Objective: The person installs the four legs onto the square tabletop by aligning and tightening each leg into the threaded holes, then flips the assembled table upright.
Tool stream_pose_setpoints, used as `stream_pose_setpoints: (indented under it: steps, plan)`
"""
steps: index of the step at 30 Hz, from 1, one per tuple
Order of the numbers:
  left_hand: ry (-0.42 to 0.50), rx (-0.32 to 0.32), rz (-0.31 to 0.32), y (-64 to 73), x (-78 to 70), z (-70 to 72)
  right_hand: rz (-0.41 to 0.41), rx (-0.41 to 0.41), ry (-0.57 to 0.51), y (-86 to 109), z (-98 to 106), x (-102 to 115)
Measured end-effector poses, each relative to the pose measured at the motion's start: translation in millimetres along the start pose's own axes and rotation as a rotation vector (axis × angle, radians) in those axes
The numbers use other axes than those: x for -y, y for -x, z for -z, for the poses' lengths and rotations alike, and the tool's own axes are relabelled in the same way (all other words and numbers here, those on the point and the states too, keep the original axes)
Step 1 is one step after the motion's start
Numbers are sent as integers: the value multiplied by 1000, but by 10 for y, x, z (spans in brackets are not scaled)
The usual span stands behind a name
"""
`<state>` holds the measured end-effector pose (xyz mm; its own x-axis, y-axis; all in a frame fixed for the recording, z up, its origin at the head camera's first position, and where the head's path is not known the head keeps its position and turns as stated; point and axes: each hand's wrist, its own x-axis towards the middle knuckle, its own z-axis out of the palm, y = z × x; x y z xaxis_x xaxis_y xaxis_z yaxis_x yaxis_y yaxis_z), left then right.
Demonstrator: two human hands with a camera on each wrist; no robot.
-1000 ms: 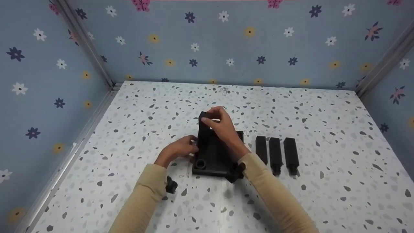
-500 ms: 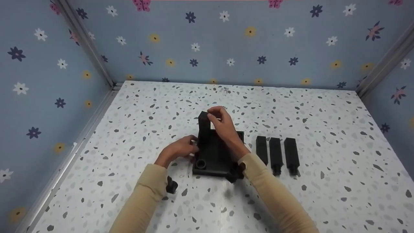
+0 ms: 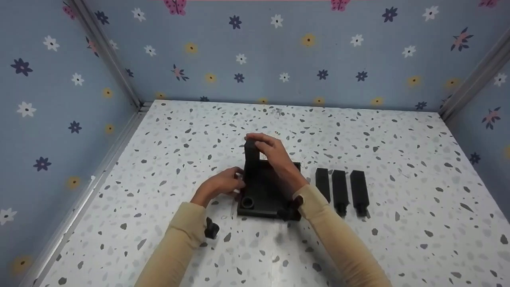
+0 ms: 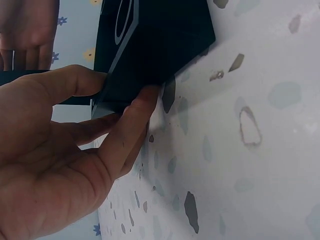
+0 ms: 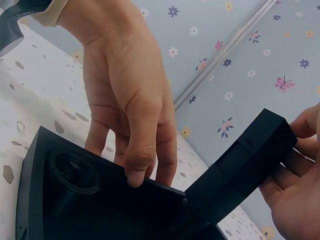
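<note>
A black shallow tray-like base (image 3: 265, 187) with raised edges lies in front of me; a round socket (image 3: 247, 203) shows at its near left corner. At the far left corner stands a black square post (image 3: 251, 157), with small raised markings in the right wrist view. My right hand (image 3: 277, 153) holds the post's upper end, fingers over the top and thumb on the side. My left hand (image 3: 221, 183) grips the base's left wall. In the right wrist view its thumb (image 5: 136, 175) lies over the rim, the other fingers outside.
Several more black posts (image 3: 339, 189) lie side by side to the right, with narrower ends toward me. The speckled tabletop (image 3: 398, 239) is bounded by flowered panels (image 3: 279, 52) at the back and sides. Dark wrist gear (image 3: 211, 229) sits under the left sleeve.
My right hand loosened and shifted its fingers on the post, and now its fingers reach across the top. Post and base stayed in place; the left hand kept its hold.
</note>
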<state>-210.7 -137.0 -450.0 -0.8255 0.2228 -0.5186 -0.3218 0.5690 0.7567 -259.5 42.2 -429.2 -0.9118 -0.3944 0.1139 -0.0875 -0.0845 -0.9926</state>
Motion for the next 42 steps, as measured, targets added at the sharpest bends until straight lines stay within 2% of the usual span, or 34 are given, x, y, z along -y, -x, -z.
stream_pose_setpoints:
  steps: [10,16,22,25,35,40,42]
  plan:
    - [-24,3,-15,-8,21,-4,-2,-63,2,16,-29,-20]
    - [-2,4,-19,-14,29,6,22,-83,36,30,-37,-14]
    - [11,8,-35,-14,46,12,33,-88,74,132,-100,134]
    - [25,11,-33,-17,46,12,41,-116,73,190,-146,199]
    - [-35,-10,-23,4,9,24,84,-192,103,191,-195,157]
    - [14,10,-31,2,15,12,80,-225,104,102,-136,-12]
    - [32,19,-36,2,14,5,74,-239,83,109,-138,16]
